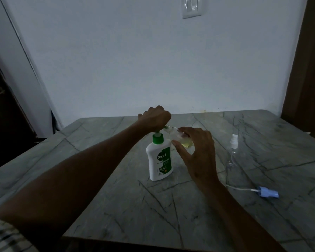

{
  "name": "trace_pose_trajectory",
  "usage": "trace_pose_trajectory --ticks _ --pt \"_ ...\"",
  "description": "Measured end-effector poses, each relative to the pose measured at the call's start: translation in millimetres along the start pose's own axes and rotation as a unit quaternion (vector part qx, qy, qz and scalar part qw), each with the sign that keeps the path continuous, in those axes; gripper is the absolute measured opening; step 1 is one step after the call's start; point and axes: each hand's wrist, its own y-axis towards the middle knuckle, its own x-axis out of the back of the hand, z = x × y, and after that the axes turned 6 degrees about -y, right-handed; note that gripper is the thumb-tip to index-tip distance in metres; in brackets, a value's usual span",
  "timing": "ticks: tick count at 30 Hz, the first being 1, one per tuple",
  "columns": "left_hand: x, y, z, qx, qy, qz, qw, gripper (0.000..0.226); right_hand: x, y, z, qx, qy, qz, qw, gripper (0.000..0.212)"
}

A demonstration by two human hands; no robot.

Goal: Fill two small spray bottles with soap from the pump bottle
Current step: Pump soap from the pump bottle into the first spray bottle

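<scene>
A white pump bottle (pixel 159 159) with a green label and green pump stands upright mid-table. My left hand (pixel 155 117) is closed over the pump head, which it hides. My right hand (pixel 196 151) holds a small clear spray bottle (pixel 180 138) tilted with its open neck at the pump nozzle; yellowish soap shows inside it. A second clear spray bottle (pixel 233 151) with a white spray cap stands upright to the right. A blue spray cap (pixel 268 191) with its dip tube lies on the table at the right.
The grey marble-patterned table (pixel 116 197) reaches to a pale wall (pixel 135 60) at the back. A dark wooden frame (pixel 305 70) stands at the right and a dark doorway at the left. A light switch (pixel 192 7) is on the wall.
</scene>
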Motion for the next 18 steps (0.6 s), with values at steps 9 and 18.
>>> trace_pose_trajectory --ticks 9,18 --pt "-7 12 7 0.006 -0.006 0.009 1.0 0.029 0 -2 0 -0.002 0.001 0.007 1.0 0.04" --pt "-3 11 8 -0.013 0.024 0.018 0.999 0.03 -1 -1 1 -0.001 -0.004 0.0 1.0 0.041"
